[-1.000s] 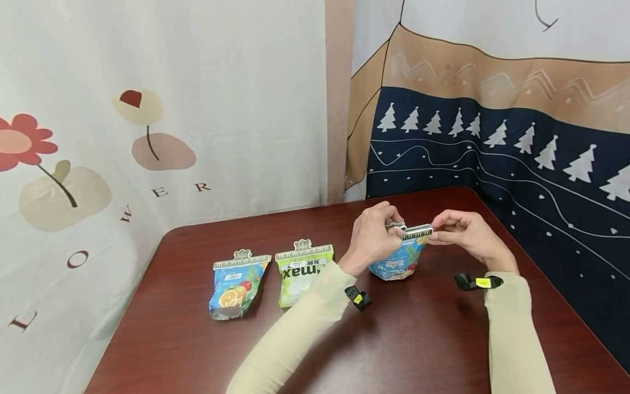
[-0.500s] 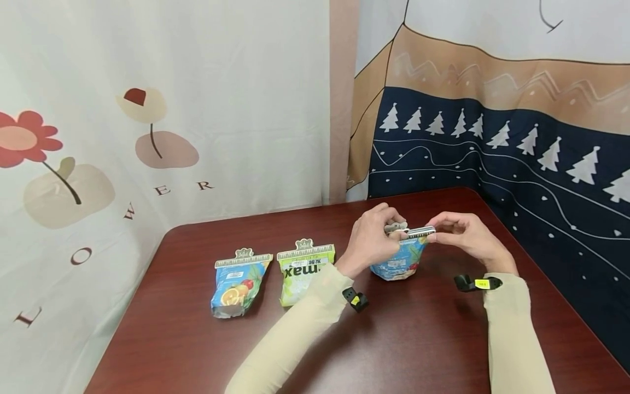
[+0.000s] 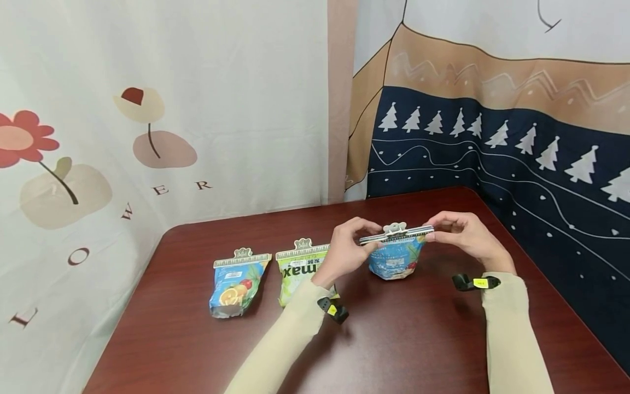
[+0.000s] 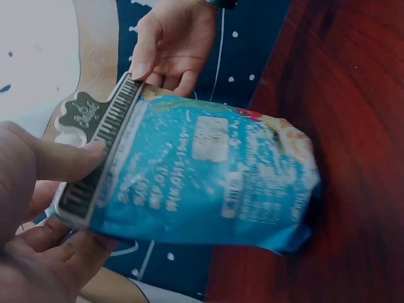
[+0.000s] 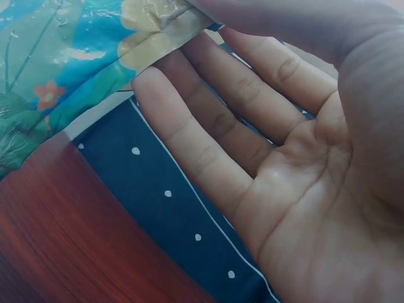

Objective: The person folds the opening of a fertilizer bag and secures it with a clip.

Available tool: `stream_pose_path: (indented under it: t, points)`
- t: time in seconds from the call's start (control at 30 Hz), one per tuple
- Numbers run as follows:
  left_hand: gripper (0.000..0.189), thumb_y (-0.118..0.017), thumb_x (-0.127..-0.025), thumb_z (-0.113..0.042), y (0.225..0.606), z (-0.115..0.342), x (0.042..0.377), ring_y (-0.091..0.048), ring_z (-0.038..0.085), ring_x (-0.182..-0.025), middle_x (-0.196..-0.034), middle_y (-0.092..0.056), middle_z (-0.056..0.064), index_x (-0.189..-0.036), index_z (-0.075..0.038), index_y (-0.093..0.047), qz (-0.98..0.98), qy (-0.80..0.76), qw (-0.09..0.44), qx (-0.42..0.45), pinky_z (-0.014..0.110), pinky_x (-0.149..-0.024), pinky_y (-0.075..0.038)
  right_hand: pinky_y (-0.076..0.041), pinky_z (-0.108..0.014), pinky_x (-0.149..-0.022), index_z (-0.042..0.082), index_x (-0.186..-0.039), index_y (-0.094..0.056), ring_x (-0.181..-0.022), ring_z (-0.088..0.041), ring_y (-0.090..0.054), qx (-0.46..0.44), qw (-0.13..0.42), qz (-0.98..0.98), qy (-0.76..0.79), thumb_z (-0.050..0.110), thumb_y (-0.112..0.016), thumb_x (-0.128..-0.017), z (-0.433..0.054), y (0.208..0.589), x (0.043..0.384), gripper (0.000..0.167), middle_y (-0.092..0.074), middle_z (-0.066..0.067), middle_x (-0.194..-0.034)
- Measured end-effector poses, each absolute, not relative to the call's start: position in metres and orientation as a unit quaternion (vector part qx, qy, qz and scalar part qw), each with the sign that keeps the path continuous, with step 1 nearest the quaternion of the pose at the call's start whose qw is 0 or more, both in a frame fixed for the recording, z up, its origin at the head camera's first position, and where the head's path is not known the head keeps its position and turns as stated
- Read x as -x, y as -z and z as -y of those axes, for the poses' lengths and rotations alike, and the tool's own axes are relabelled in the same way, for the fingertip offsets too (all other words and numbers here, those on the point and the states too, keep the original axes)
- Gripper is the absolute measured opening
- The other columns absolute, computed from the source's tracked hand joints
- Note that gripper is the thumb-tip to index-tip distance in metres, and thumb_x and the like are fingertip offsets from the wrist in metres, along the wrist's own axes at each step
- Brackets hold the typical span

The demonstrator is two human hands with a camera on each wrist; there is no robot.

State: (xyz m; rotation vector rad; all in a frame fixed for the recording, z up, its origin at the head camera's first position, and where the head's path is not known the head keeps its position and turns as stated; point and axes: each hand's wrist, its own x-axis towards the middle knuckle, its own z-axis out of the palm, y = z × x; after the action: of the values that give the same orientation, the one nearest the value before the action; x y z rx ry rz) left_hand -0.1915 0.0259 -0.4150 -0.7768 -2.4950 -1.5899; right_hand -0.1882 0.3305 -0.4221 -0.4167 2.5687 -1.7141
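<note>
A blue snack bag (image 3: pixel 392 261) stands at the right rear of the table, with a long flat bag clip (image 3: pixel 395 232) across its top edge. My left hand (image 3: pixel 346 249) pinches the clip's left end, thumb on the near face and fingers behind. At the other end, my right hand (image 3: pixel 465 238) pinches the clip and bag corner between thumb and fingers. The clip's crown-shaped handle (image 4: pixel 84 118) shows uncovered between the hands. In the right wrist view the bag's printed corner (image 5: pixel 161 31) meets the right thumb, and the clip is hardly visible there.
To the left, another blue bag (image 3: pixel 235 290) with a similar clip lies on the dark red table (image 3: pixel 394 339). Beside it lies a clipped green bag (image 3: pixel 295 273), partly covered by my left arm. Printed curtains (image 3: pixel 256 109) hang behind the table.
My left hand has shifted left along the clip, from its handle to its left end, uncovering the handle. The right hand keeps its pinch at the right end.
</note>
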Motion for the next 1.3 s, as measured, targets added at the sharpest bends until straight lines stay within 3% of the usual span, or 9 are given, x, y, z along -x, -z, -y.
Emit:
stream_pose_path:
  t: [0.17, 0.37, 0.57, 0.73, 1.0, 1.3]
  points:
    - [0.019, -0.082, -0.088, -0.014, 0.427, -0.013, 0.186, -0.072, 0.010, -0.091, -0.104, -0.077, 0.000, -0.105, -0.016, -0.076, 0.795, 0.572, 0.032, 0.200, 0.026, -0.083, -0.059, -0.059, -0.022, -0.083, 0.004, -0.118, -0.071, -0.089, -0.015, -0.072, 0.133, 0.015, -0.823, 0.552, 0.019, -0.078, -0.093, -0.330, 0.423, 0.189, 0.030, -0.077, 0.009, -0.101]
    - [0.015, -0.082, -0.088, -0.017, 0.436, -0.006, 0.185, -0.076, 0.010, -0.091, -0.102, -0.079, 0.002, -0.102, -0.017, -0.078, 0.772, 0.615, 0.017, 0.161, 0.023, -0.076, -0.058, -0.059, -0.021, -0.083, 0.004, -0.116, -0.072, -0.087, -0.016, -0.073, 0.129, 0.013, -0.822, 0.555, 0.020, -0.078, -0.093, -0.331, 0.424, 0.191, 0.029, -0.078, 0.009, -0.098]
    - [0.013, -0.083, -0.086, -0.015, 0.440, -0.006, 0.186, -0.072, 0.006, -0.083, -0.095, -0.080, 0.004, -0.098, -0.015, -0.081, 0.774, 0.612, 0.045, 0.158, 0.020, -0.068, -0.052, -0.060, -0.024, -0.083, 0.007, -0.115, -0.073, -0.088, -0.018, -0.074, 0.115, 0.023, -0.824, 0.554, 0.026, -0.078, -0.093, -0.330, 0.427, 0.190, 0.030, -0.079, 0.008, -0.097]
    - [0.010, -0.083, -0.086, -0.015, 0.437, -0.008, 0.187, -0.067, 0.005, -0.077, -0.093, -0.080, 0.003, -0.096, -0.016, -0.081, 0.779, 0.604, 0.064, 0.157, 0.020, -0.061, -0.045, -0.060, -0.023, -0.081, 0.002, -0.114, -0.072, -0.085, -0.019, -0.077, 0.130, 0.003, -0.812, 0.569, 0.019, -0.077, -0.093, -0.328, 0.427, 0.190, 0.027, -0.080, 0.005, -0.095]
    - [0.009, -0.082, -0.086, -0.007, 0.431, -0.011, 0.198, -0.070, 0.008, -0.071, -0.090, -0.079, 0.008, -0.093, -0.013, -0.081, 0.780, 0.607, 0.066, 0.136, 0.024, -0.069, -0.060, -0.061, -0.024, -0.079, -0.006, -0.113, -0.072, -0.080, -0.019, -0.078, 0.132, -0.033, -0.791, 0.597, 0.009, -0.079, -0.089, -0.321, 0.426, 0.191, 0.028, -0.080, 0.005, -0.092]
    - [0.006, -0.081, -0.087, -0.007, 0.422, -0.011, 0.209, -0.074, 0.010, -0.072, -0.090, -0.079, 0.011, -0.092, -0.008, -0.079, 0.787, 0.604, 0.025, 0.124, 0.033, -0.070, -0.064, -0.061, -0.023, -0.077, -0.008, -0.114, -0.069, -0.079, -0.017, -0.079, 0.124, -0.035, -0.784, 0.607, 0.010, -0.077, -0.091, -0.318, 0.428, 0.198, 0.030, -0.080, 0.007, -0.091]
